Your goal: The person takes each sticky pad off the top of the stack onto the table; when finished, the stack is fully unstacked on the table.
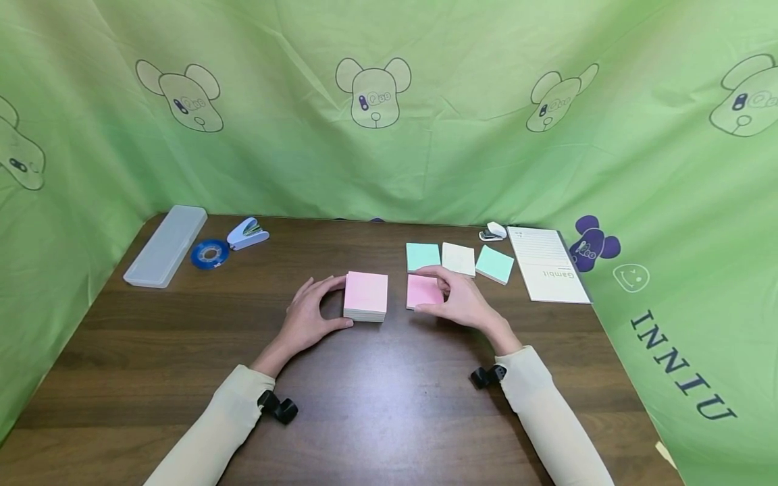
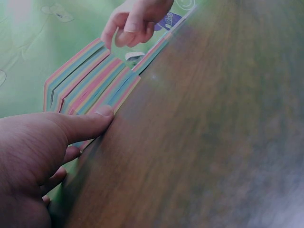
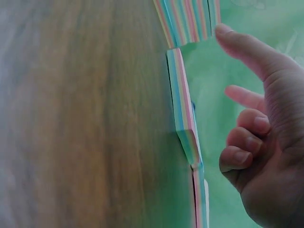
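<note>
On the brown table point(image 1: 389, 405), my left hand point(image 1: 331, 304) grips a thick block of sticky notes point(image 1: 366, 295) with a pink top sheet. The thumb is on its near side and the fingers are on its far left side. In the left wrist view the thumb point(image 2: 95, 121) presses the block's striped edge point(image 2: 90, 80). My right hand point(image 1: 428, 290) arches over a thin pink pad point(image 1: 416, 295), thumb at the near edge and index finger at the far edge. The right wrist view shows this pad point(image 3: 183, 104) edge-on, with the curled fingers point(image 3: 247, 118) beside it.
Behind the pink pad lie a mint pad point(image 1: 422, 256), a cream pad point(image 1: 458, 258) and another mint pad point(image 1: 494, 264). A notebook point(image 1: 549, 264) and small white stapler point(image 1: 492, 232) are far right. A clear pencil case point(image 1: 166, 244), blue tape point(image 1: 209, 254) and blue stapler point(image 1: 247, 233) sit far left.
</note>
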A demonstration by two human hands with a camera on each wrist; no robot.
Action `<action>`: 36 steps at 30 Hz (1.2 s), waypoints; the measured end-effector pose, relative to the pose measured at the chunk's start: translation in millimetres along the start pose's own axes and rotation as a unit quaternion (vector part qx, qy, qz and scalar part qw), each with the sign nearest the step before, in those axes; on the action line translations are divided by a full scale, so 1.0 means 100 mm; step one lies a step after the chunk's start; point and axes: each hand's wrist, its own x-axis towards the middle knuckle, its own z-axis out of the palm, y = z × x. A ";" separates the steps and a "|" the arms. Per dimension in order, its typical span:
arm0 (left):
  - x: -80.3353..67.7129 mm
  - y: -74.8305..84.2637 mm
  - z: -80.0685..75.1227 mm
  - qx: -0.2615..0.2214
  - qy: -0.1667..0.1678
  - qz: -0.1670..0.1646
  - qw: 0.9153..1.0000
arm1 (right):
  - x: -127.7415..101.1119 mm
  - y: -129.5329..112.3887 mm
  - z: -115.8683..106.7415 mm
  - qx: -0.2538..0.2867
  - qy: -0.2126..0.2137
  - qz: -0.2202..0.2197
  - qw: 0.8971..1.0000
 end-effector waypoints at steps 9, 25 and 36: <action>0.00 -0.02 0.01 -0.001 0.001 0.001 1.000 | 0.05 -0.18 0.08 -0.002 0.018 -0.047 0.999; 0.00 -0.02 0.02 -0.001 0.002 0.007 1.000 | 0.16 -0.49 0.31 -0.034 0.011 -0.060 0.998; 0.00 -0.02 0.01 -0.001 0.002 0.003 1.000 | 0.22 -0.60 0.40 -0.080 -0.002 -0.060 0.995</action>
